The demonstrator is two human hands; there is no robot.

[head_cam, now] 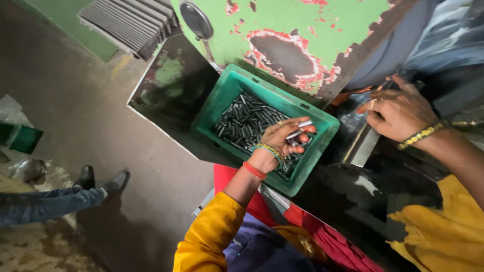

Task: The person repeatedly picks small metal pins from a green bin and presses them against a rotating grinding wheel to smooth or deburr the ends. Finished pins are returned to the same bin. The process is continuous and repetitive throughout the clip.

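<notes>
A green plastic crate [218, 102] holds several short dark metal cylinders [243, 122]. My left hand [286, 139] hovers inside the crate's right part, its fingers closed around a few shiny metal cylinders. My right hand [395, 112] rests to the right on the dark surface of the machine, fingers spread and pressed down, with nothing visibly held. Both wrists carry bangles and my sleeves are yellow.
A green machine body [302, 35] with chipped paint stands behind the crate. A dark metal shelf [166, 90] carries the crate. Another person's legs and black shoes [101, 184] lie on the floor at the left. A small green box [21, 137] sits at the far left.
</notes>
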